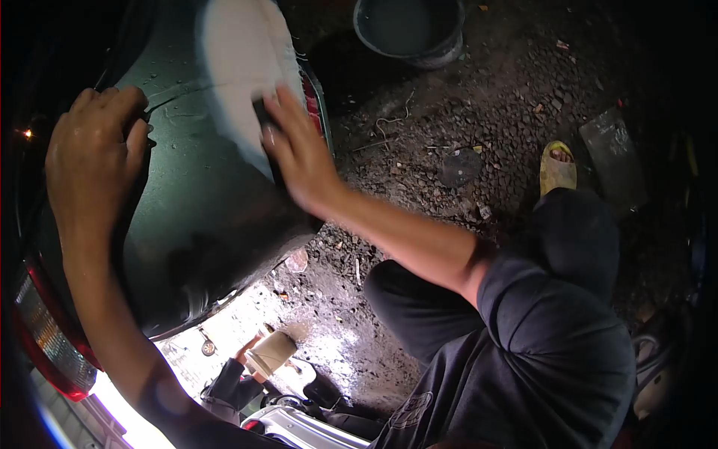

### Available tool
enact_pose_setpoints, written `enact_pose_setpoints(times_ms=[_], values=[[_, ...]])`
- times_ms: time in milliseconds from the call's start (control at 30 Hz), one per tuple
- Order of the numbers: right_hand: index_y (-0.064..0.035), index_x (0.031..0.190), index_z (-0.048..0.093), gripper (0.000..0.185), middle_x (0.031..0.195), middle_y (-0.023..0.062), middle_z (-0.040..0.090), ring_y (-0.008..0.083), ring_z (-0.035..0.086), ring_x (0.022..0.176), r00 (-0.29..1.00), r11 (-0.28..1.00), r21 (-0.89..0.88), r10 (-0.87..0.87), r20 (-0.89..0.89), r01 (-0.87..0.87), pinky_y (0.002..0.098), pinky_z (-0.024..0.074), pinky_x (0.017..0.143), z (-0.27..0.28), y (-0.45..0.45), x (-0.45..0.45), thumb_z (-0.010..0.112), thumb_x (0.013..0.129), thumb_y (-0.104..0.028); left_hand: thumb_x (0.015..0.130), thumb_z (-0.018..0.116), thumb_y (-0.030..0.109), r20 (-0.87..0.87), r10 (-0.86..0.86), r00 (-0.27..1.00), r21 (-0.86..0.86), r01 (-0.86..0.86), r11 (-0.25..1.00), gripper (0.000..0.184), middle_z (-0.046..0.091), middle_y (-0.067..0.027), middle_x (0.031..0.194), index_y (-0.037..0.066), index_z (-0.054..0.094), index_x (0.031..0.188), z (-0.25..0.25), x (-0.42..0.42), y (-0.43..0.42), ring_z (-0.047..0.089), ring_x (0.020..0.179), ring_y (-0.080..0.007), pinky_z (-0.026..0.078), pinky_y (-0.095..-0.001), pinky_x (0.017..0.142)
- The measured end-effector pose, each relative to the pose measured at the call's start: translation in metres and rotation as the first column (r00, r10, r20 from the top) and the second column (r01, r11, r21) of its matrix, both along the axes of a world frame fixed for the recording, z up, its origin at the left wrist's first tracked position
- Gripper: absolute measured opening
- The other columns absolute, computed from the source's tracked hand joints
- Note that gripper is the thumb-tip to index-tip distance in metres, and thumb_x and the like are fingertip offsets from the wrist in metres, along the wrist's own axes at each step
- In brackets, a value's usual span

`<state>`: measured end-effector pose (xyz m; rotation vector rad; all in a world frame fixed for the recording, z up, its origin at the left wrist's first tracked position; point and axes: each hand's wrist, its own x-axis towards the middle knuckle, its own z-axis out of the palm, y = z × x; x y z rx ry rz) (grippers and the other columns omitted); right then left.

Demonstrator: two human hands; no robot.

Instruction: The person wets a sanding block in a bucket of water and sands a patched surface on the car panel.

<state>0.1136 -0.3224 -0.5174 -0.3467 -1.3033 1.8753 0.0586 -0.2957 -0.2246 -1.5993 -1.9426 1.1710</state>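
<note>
My right hand is on a dark flat block, which it presses to the whitish patch on a dark green car panel. The hand is slightly blurred, its fingers stretched along the block. My left hand is at the panel's left side, fingers curled over near a dark seam. Something small and dark shows by its fingertips, too hidden to name. Water drops dot the green paint between the hands.
A bucket of greyish liquid stands on the gravel at the top. A yellow sandal is on a foot at the right, beside a flat dark sheet. Below, another person's hand is by a beige container. A tail light is lower left.
</note>
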Motion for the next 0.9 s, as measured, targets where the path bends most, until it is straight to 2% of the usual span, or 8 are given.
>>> enact_pose_setpoints(times_ms=[133, 267, 333, 467, 567, 800, 833, 900], values=[[-0.0021, 0.15, 0.047, 0.053, 0.162, 0.0264, 0.032, 0.0422, 0.03, 0.151, 0.997, 0.996, 0.088, 0.028, -0.069, -0.022, 0.049, 0.026, 0.123, -0.012, -0.005, 0.01, 0.06, 0.101, -0.017, 0.083, 0.07, 0.008, 0.031, 0.002, 1.0, 0.034, -0.003, 0.999, 0.011, 0.067, -0.0036, 0.086, 0.007, 0.063, 0.091, 0.0, 0.0, 0.001, 0.063, 0.087, -0.0247, 0.05, -0.0393, 0.079], [0.0008, 0.144, 0.052, 0.051, 0.137, 0.0245, 0.062, 0.0388, 0.061, 0.124, 0.998, 0.999, -0.039, -0.015, -0.062, 0.012, 0.0391, 0.0459, 0.105, -0.013, 0.091, -0.099, 0.055, 0.1, -0.025, 0.083, 0.069, 0.008, 0.017, 0.006, 1.0, 0.046, -0.006, 0.999, 0.011, 0.067, -0.0042, 0.086, 0.007, 0.063, 0.091, -0.001, 0.001, 0.0, 0.063, 0.086, -0.0247, 0.05, -0.0394, 0.08], [0.0008, 0.145, 0.052, 0.052, 0.141, 0.0256, 0.058, 0.039, 0.057, 0.131, 0.996, 0.99, -0.123, 0.057, -0.066, -0.065, 0.0386, 0.0431, 0.11, -0.009, 0.101, -0.109, 0.055, 0.101, -0.027, 0.083, 0.069, 0.008, 0.008, 0.006, 1.0, 0.058, -0.006, 0.998, 0.01, 0.068, -0.0043, 0.086, 0.007, 0.063, 0.091, -0.001, 0.004, 0.0, 0.063, 0.086, -0.0248, 0.05, -0.0397, 0.08], [-0.0032, 0.148, 0.05, 0.053, 0.158, 0.0233, 0.042, 0.0363, 0.036, 0.15, 0.999, 0.994, 0.111, 0.005, -0.043, 0.0, 0.0415, 0.0294, 0.122, 0.005, 0.003, 0.01, 0.058, 0.102, -0.028, 0.083, 0.069, 0.008, 0.021, 0.015, 1.0, 0.071, -0.017, 0.997, 0.01, 0.068, -0.0045, 0.086, 0.007, 0.063, 0.091, -0.002, 0.005, 0.003, 0.063, 0.086, -0.025, 0.051, -0.0402, 0.08], [-0.0052, 0.149, 0.05, 0.053, 0.161, 0.0213, 0.038, 0.0363, 0.033, 0.152, 0.994, 0.986, 0.169, 0.035, -0.102, -0.017, 0.0443, 0.027, 0.123, -0.001, -0.004, 0.015, 0.06, 0.101, -0.027, 0.082, 0.07, 0.008, 0.028, -0.006, 1.0, 0.066, 0.004, 0.998, 0.011, 0.067, -0.005, 0.086, 0.006, 0.063, 0.091, -0.001, 0.0, 0.001, 0.063, 0.086, -0.0255, 0.051, -0.0404, 0.08], [-0.0022, 0.141, 0.053, 0.045, 0.146, 0.0281, 0.051, 0.0449, 0.049, 0.134, 0.99, 0.997, 0.065, 0.045, -0.13, -0.037, 0.0441, 0.0408, 0.113, 0.031, 0.103, -0.092, 0.051, 0.1, -0.02, 0.082, 0.07, 0.007, 0.029, 0.013, 0.999, 0.064, -0.015, 0.998, 0.011, 0.066, -0.0052, 0.084, 0.006, 0.062, 0.09, -0.001, 0.006, 0.002, 0.063, 0.085, -0.0254, 0.05, -0.0404, 0.079], [-0.0015, 0.141, 0.053, 0.044, 0.146, 0.0286, 0.051, 0.0458, 0.049, 0.135, 0.988, 0.985, 0.142, -0.084, -0.13, 0.102, 0.0457, 0.0395, 0.114, 0.029, 0.077, -0.068, 0.053, 0.099, -0.018, 0.082, 0.07, 0.007, 0.035, 0.013, 0.999, 0.07, -0.015, 0.997, 0.011, 0.066, -0.0052, 0.084, 0.006, 0.062, 0.09, -0.002, 0.007, 0.002, 0.063, 0.085, -0.0253, 0.051, -0.0403, 0.079], [-0.0036, 0.145, 0.052, 0.049, 0.158, 0.027, 0.038, 0.0468, 0.033, 0.148, 0.993, 0.982, 0.185, 0.001, -0.121, 0.021, 0.051, 0.0297, 0.122, 0.024, 0.02, -0.009, 0.061, 0.098, -0.015, 0.082, 0.07, 0.007, 0.034, 0.009, 0.999, 0.081, -0.012, 0.997, 0.011, 0.066, -0.0052, 0.084, 0.006, 0.062, 0.09, -0.002, 0.004, 0.004, 0.063, 0.085, -0.0251, 0.051, -0.0401, 0.08]])
